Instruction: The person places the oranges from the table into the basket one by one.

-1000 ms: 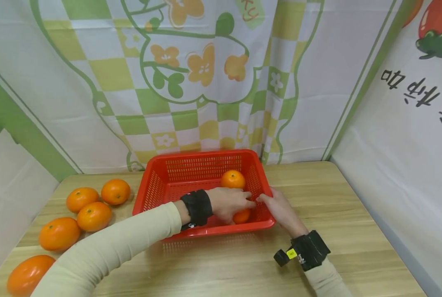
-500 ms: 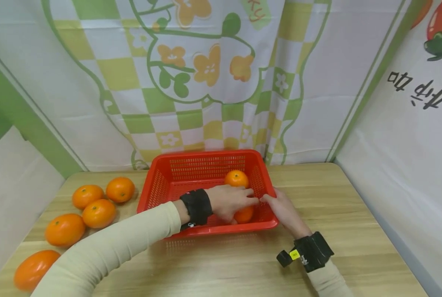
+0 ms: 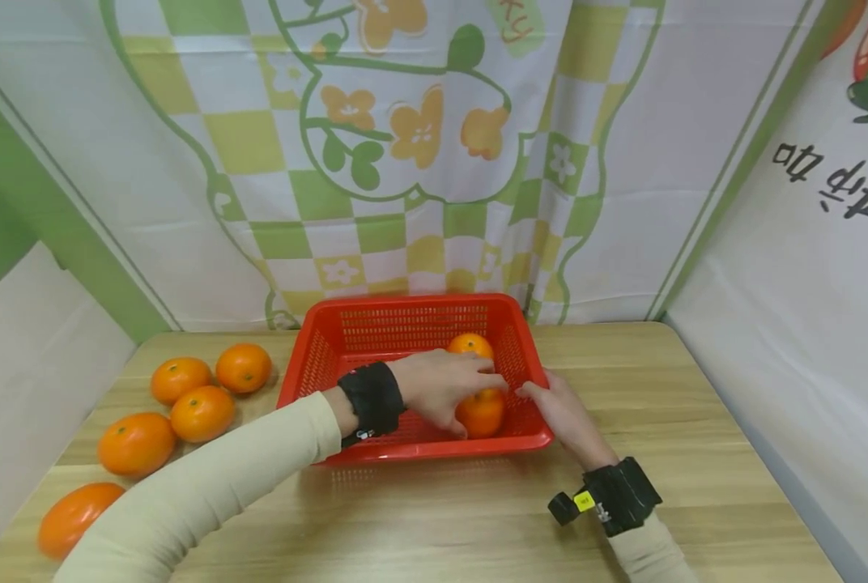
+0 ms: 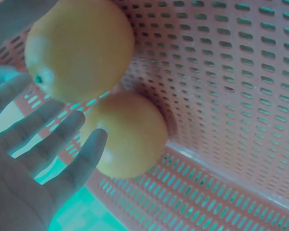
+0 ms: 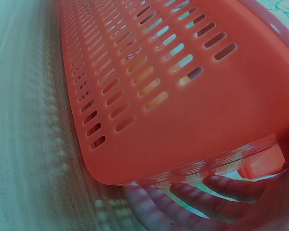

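Observation:
My left hand (image 3: 444,387) reaches into the red plastic basket (image 3: 405,450), over two oranges at its right end. The nearer orange (image 3: 482,417) lies below my fingers, and the farther orange (image 3: 470,346) sits behind them, partly covered by the hand. In the left wrist view, straight, spread fingers (image 4: 82,159) are beside the two oranges, and the thumb shows at the top left corner. With its thumb over the rim, my right hand (image 3: 567,417) holds the basket's right side. The right wrist view has its fingers (image 5: 207,202) along the outside of the basket wall.
Several more oranges (image 3: 137,444) lie on the left of the wooden table (image 3: 434,526). A patterned curtain (image 3: 405,235) hangs right behind the basket, and white cloth walls stand on both sides. A black strap is round each wrist.
My left hand has lifted slightly and drawn back to the left, its fingers loosening from the nearer orange, which shows more now. The right hand keeps its hold; the head view has shifted a little.

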`<state>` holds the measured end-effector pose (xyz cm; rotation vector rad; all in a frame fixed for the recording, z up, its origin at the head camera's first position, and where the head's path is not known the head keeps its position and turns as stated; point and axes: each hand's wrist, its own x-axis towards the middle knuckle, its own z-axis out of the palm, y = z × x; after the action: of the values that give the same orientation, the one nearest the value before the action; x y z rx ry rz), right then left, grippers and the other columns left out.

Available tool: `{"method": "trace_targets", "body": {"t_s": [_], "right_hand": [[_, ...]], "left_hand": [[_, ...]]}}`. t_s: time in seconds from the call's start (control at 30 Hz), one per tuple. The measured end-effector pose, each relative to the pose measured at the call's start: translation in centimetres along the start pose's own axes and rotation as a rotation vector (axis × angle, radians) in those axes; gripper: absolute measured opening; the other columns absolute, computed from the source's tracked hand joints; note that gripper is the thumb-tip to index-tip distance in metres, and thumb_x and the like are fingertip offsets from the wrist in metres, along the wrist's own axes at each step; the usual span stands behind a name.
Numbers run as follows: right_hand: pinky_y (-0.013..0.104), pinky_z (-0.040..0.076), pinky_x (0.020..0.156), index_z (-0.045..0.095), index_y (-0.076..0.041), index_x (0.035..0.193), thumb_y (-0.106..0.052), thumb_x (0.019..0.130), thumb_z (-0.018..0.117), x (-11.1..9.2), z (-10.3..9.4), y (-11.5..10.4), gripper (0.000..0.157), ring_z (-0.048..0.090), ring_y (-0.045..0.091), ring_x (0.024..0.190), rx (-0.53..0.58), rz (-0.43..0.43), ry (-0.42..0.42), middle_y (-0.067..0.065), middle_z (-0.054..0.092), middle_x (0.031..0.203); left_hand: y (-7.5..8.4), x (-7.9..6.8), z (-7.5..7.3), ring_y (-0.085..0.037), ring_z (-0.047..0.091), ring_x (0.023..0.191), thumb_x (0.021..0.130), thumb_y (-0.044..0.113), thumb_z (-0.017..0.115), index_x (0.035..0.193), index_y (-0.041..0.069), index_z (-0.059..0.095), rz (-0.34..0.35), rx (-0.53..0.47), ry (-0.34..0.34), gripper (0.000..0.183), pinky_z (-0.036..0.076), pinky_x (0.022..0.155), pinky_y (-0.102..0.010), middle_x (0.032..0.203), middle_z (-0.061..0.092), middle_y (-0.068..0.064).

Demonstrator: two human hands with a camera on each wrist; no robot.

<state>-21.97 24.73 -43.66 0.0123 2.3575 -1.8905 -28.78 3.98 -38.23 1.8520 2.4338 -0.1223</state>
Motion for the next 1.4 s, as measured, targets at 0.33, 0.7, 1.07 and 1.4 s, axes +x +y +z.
{"method": "trace_targets", "body": {"t_s": [0.33,0.7,1.07,1.4], "right_hand": [[0.043,0.056,0.074,0.045,0.001,0.129,-0.013,0.096,0.046,-0.2,0.1,-0.3,0.037,0.064,0.035,0.09,0.003,0.011,-0.006,0.026,0.059,0.115],[0.044,0.056,0.072,0.046,0.005,0.127,-0.009,0.093,0.047,0.1,0.2,0.0,0.037,0.063,0.036,0.09,0.019,-0.019,0.01,0.029,0.058,0.115],[0.044,0.057,0.071,0.045,0.004,0.127,-0.01,0.094,0.046,0.1,0.2,0.1,0.036,0.063,0.037,0.09,0.013,-0.006,0.013,0.03,0.057,0.115],[0.044,0.056,0.072,0.046,0.003,0.129,-0.009,0.094,0.046,0.1,0.2,0.1,0.037,0.063,0.036,0.092,0.012,-0.017,0.017,0.028,0.057,0.117]], "left_hand": [[-0.2,-2.3,-2.2,-0.018,0.045,0.109,0.07,0.049,0.076,0.129,0.02,0.051,-0.009,-0.025,0.056,0.07,0.044,0.093,-0.041,0.125,0.049,-0.003],[-0.6,-5.9,-4.1,-0.02,0.045,0.108,0.074,0.049,0.074,0.131,0.023,0.05,-0.113,-0.027,0.083,0.067,0.049,0.087,-0.037,0.128,0.047,-0.005],[-1.0,-8.3,-3.7,-0.02,0.042,0.107,0.078,0.046,0.071,0.126,0.019,0.052,-0.134,-0.016,0.174,0.059,0.053,0.078,-0.036,0.126,0.046,-0.005],[-0.6,-10.4,-4.3,-0.025,0.047,0.112,0.084,0.046,0.065,0.129,0.021,0.051,-0.212,0.004,0.199,0.053,0.049,0.087,-0.044,0.127,0.05,-0.004]]}}
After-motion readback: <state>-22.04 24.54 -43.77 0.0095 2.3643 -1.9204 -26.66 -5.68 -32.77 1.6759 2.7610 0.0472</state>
